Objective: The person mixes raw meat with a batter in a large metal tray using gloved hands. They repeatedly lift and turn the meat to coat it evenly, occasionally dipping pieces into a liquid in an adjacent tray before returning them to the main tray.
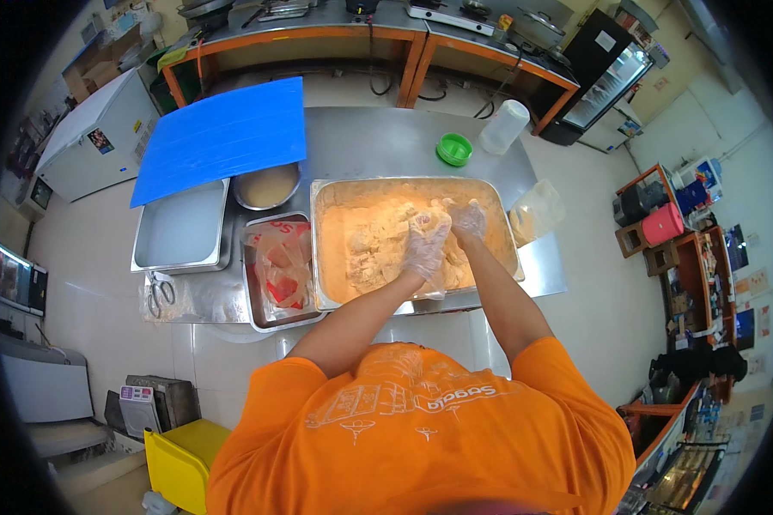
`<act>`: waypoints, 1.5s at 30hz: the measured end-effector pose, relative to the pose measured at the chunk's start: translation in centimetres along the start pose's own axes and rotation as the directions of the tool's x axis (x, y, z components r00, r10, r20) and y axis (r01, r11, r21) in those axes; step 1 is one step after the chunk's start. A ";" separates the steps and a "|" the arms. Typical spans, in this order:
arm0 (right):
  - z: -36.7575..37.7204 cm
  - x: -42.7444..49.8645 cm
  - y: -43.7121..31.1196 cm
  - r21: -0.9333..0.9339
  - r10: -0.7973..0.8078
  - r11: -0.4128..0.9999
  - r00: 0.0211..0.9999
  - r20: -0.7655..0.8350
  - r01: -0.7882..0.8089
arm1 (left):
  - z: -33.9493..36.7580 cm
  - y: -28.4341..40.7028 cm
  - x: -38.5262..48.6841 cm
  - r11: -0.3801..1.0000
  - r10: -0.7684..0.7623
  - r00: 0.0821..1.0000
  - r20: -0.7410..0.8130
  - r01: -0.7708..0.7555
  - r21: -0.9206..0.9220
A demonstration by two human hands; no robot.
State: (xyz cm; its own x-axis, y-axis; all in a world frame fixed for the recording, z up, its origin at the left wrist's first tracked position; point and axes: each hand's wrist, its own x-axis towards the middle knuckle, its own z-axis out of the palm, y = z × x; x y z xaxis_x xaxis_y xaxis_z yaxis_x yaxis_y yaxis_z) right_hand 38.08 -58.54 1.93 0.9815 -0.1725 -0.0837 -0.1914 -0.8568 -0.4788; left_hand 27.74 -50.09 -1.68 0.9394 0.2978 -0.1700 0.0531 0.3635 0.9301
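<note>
A large metal tray [514, 257] in front of me holds pale orange breading flour [341, 219] and several flour-coated lumps, probably meat pieces. Over its right half, my left hand [423, 250], in a clear plastic glove, grips a flour-coated piece [433, 222]. My right hand [469, 220], gloved the same way, is just to the right, its fingertips against the flour and close to that piece. Whether the right fingers hold anything cannot be seen.
Left of the tray stand a shallow pan [282, 317] with a plastic bag [280, 257], a bowl of cloudy liquid [267, 187], a deep pan [180, 225] under a blue board [232, 135], and scissors [160, 293]. A green bowl [454, 149] and plastic containers [505, 125] stand to the right.
</note>
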 end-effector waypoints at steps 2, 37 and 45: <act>-0.5 -0.8 -0.4 -0.051 -0.035 0.998 0.996 0.084 0.039 | 0.3 -0.4 0.2 0.985 -0.056 0.998 -0.040 0.062 0.163; -1.2 2.9 4.2 0.058 -0.174 0.985 0.952 0.251 0.164 | 5.4 -5.9 0.0 0.926 0.244 0.968 -0.063 -0.252 -0.282; -3.0 1.2 3.1 -0.012 -0.174 0.985 0.982 -0.069 0.174 | 5.2 -2.6 -1.5 0.918 0.365 0.930 -0.042 -0.352 0.185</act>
State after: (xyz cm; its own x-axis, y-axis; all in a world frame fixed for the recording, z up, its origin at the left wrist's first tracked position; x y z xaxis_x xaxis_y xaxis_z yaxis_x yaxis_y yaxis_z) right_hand 38.59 -62.87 2.99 0.9967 -0.0539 0.0614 -0.0182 -0.8794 -0.4758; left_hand 27.99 -56.10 -2.17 0.8787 0.4470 0.1677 -0.2192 0.0656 0.9735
